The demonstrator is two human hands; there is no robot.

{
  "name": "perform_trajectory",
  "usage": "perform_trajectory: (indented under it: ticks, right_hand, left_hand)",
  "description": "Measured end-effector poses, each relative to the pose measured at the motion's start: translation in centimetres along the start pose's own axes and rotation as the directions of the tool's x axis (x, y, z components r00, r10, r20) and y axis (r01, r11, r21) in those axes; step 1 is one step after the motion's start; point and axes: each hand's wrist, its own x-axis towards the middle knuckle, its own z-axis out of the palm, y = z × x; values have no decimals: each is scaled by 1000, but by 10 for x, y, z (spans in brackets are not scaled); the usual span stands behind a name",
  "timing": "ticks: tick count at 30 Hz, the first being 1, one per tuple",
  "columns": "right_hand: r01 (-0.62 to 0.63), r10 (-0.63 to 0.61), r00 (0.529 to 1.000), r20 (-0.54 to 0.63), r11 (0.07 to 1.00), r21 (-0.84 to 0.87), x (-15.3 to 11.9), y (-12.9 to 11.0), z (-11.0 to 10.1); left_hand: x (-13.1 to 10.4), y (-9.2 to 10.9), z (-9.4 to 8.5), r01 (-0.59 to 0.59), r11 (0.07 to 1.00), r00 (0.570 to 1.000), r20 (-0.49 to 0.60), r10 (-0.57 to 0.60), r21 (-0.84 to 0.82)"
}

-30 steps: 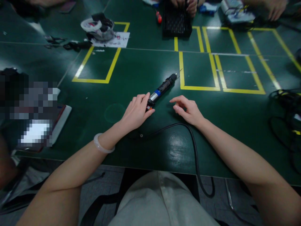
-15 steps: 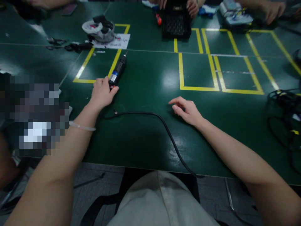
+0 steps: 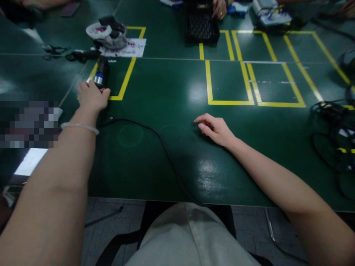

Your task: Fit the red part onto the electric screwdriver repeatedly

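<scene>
My left hand [image 3: 93,96] is closed around the rear end of an electric screwdriver [image 3: 102,70], a black tool with a blue and silver band. It lies over the yellow-taped rectangle at the left, its front end pointing away from me. A black cable [image 3: 163,142] runs from beside my left wrist across the green table to the front edge. My right hand [image 3: 216,129] rests on the tabletop right of the middle, fingers loosely curled and apart, holding nothing.
Behind the screwdriver a bag of dark parts [image 3: 111,35] sits by a white paper [image 3: 135,47]. A black case [image 3: 202,27] stands at the back, with another person's hand [image 3: 219,8] on it. Tangled black cables [image 3: 330,114] lie far right. Yellow tape [image 3: 231,102] marks several rectangles.
My left hand has moved left with the screwdriver, into the taped rectangle, and the cable has been dragged left with it. My right hand has barely moved.
</scene>
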Motion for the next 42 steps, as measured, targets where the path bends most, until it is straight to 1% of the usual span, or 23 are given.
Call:
perform_trajectory:
  ticks: [7,12,15,17,21,23,25,27,29,32,35,38,42]
  right_hand:
    - [-4,4,1000,14,1000,1,1,1,0]
    - [-13,13,1000,11,1000,-11,1,-1,0]
    - [-15,15,1000,13,1000,-11,2,-1,1]
    - [-13,13,1000,11,1000,-12,2,0,1]
    - [-15,15,1000,4,1000,-8,1,0,2]
    - [-20,20,1000,2,1000,-3,1,0,2]
    - [-28,28,1000,-2,1000,10,1,0,2]
    - [-41,41,999,-8,998,39,1,1,2]
    - [-56,58,998,-16,995,77,1,2,3]
    - [-71,75,997,-27,990,125,1,3,4]
    - [-73,78,996,-34,987,141,0,4,5]
    - [-66,73,996,-42,987,145,0,4,4]
    - [-26,33,997,-67,994,105,-1,1,4]
  left_hand:
    - [-4,0,2,-41,996,997,-62,46,78]
    - [1,-1,4,-16,998,999,-41,19,66]
    - [-1,1,0,-9,998,999,-35,11,57]
    - [-5,4,-5,4,999,1000,-26,-2,46]
    - [-17,10,-13,-3,1000,999,52,5,-25]
    - [-24,12,-14,-34,998,998,46,37,-51]
    - [-34,17,-13,-82,995,997,1,82,-59]
    - [-46,25,-12,-122,991,992,-29,120,-55]
    - [-61,37,-12,-151,988,988,-27,150,-37]
    - [-86,57,-13,-202,979,979,-27,202,6]
    - [-111,79,-14,-273,962,962,-23,273,9]
    - [-135,102,-14,-387,922,922,-2,387,-27]
    - [-168,131,-15,-534,841,844,7,537,-84]
